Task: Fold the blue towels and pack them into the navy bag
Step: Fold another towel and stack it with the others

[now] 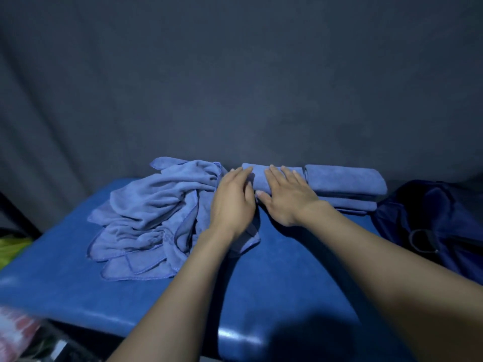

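A folded blue towel [260, 176] lies at the far middle of the blue padded table [78, 283]. My left hand [234, 202] rests flat on its left end with straight fingers. My right hand [287, 197] lies flat on its right part, fingers spread. To the right sits a stack of folded blue towels [345, 181]. A heap of loose, crumpled blue towels [154, 218] lies to the left. The navy bag [431, 223] sits at the table's right edge, dark and partly out of frame.
A dark grey cloth backdrop [235, 87] hangs right behind the table. A yellow-green item [10, 249] lies off the table's left side. A pink-and-white blurred thing [18, 330] shows at the bottom left.
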